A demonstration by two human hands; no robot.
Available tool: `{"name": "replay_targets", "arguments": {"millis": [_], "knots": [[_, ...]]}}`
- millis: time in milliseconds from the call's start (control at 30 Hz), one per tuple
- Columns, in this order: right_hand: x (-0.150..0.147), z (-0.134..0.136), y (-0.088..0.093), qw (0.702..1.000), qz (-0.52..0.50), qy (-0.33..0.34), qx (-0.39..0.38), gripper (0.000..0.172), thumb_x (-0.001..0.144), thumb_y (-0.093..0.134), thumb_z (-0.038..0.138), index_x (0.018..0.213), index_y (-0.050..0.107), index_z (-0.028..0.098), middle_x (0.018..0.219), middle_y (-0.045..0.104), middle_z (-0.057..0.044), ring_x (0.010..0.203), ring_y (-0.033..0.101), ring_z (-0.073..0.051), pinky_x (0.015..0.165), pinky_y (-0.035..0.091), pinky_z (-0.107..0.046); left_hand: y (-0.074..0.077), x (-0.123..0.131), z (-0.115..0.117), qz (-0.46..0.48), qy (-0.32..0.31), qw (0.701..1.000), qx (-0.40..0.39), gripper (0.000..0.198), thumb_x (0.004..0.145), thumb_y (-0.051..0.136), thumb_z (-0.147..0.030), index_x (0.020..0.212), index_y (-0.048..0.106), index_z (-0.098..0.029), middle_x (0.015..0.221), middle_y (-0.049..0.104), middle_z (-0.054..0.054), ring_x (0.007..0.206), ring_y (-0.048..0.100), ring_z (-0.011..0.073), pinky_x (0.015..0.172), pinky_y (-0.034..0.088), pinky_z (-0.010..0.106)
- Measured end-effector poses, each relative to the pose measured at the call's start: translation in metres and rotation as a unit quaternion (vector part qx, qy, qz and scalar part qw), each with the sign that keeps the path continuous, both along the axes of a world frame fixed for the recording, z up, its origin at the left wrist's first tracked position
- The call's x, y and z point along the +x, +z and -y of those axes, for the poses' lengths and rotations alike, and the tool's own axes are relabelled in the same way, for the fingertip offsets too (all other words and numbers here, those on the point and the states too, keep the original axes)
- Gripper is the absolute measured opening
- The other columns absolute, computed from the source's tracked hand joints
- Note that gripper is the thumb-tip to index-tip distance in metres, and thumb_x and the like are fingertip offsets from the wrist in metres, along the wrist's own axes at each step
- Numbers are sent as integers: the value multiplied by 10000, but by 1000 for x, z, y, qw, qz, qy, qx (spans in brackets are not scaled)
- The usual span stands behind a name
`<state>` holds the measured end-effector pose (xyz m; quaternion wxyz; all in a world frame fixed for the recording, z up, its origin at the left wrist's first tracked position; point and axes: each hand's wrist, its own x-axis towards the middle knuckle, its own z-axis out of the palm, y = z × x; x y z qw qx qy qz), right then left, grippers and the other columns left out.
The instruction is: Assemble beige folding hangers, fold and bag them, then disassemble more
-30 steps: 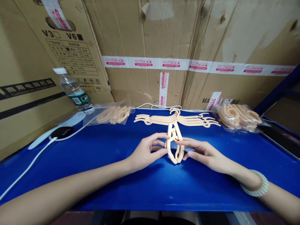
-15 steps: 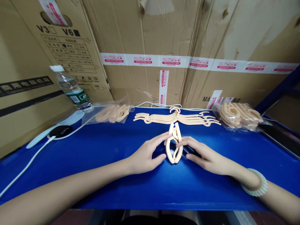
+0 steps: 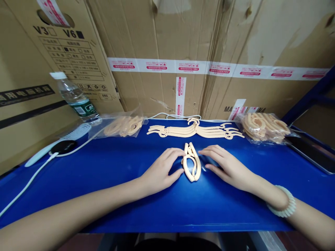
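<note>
In the head view, a folded pale-peach plastic hanger point(image 3: 192, 162) lies flat on the blue table point(image 3: 104, 181), about midway between its left and right edges and a little nearer the far edge than the near one. The left hand point(image 3: 161, 170) rests beside it, loosely curved and not closed: forefinger by the hanger's far end, thumb by its near end. Whether either tip actually touches is hard to tell from here. The right hand point(image 3: 226, 166) lies palm down and open just to the other side, fingers spread, gripping nothing, with a beaded bracelet point(image 3: 284, 208) on the wrist. The hanger looks light, thin and stiff, with smooth moulded arms that would probably slide on the slick table. It likely flexes or swings where the two arms join, so a pinch across both arms at the middle seems the surest hold. Along the far edge lie a stack of opened hangers point(image 3: 195, 130), two clear bags of parts point(image 3: 124, 125) point(image 3: 264, 127) and a water bottle point(image 3: 75, 99) towards the far-left corner.
</note>
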<state>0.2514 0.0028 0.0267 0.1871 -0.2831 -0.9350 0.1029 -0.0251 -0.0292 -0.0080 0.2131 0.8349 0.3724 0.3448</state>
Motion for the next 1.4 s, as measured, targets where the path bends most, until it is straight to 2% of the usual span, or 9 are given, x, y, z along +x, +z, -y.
{"name": "replay_targets", "arguments": {"millis": [67,133,267,467,700,833,1000,1233,1400], "knots": [[1,1,4,1000,-7,15,-4,381,1014,507,295,1387,575,257,1195,676,-118,1149,575,-284,977,519,-491,1,-1,1,-21,17,1000,11,325,927,594,-193,1248,560,-228,1271,620,116,1210,568,287,1049,469,465],[1,2,6,999,-5,36,-16,362,1017,495,275,1360,610,261,1164,684,-109,1141,570,-277,981,518,-486,1,-2,1,-45,16,999,19,271,934,590,-202,1203,571,-225,1213,644,104,1145,592,283,1002,479,450],[0,3,5,998,3,61,-36,357,1024,473,254,1345,631,257,1255,649,-103,1219,539,-261,1055,485,-480,2,-2,0,-62,4,998,33,216,946,591,-217,1162,591,-225,1192,671,88,1135,598,280,994,462,442],[2,0,1,998,9,52,-46,412,1021,478,264,1423,567,265,1338,605,-111,1256,536,-262,1085,469,-488,2,-3,-2,-72,19,997,37,263,938,594,-220,1201,589,-232,1242,666,91,1191,584,292,1022,447,461],[4,-2,2,997,11,55,-53,416,1027,469,274,1433,557,261,1356,597,-118,1267,536,-262,1092,465,-489,2,-4,-4,-10,42,999,3,218,902,569,-173,1110,605,-223,1166,671,81,1111,611,264,976,481,418],[5,-4,2,997,6,50,-59,383,1030,469,285,1391,589,249,1335,607,-116,1252,544,-253,1087,467,-475,3,-6,-5,59,84,995,-3,173,852,513,-109,950,614,-208,958,682,42,899,652,200,833,512,326],[11,-11,4,997,-29,37,-59,347,1020,493,295,1338,623,245,1272,641,-111,1196,574,-248,1035,497,-446,5,-7,-5,123,99,983,-93,91,772,539,-127,759,597,-195,753,662,1,713,643,159,700,494,275],[21,-20,9,997,-57,-3,-47,298,998,537,316,1254,675,253,1200,683,-100,1143,615,-254,1000,514,-434,5,-9,-8,154,104,973,-136,59,744,520,-154,730,566,-188,665,614,-16,605,584,129,599,442,247],[27,-22,12,998,-54,-19,-27,274,998,537,333,1213,688,255,1187,692,-95,1124,634,-253,982,527,-431,2,-9,-11,196,80,962,-173,66,768,542,-151,799,594,-177,727,678,5,681,667,147,688,522,267]]}}
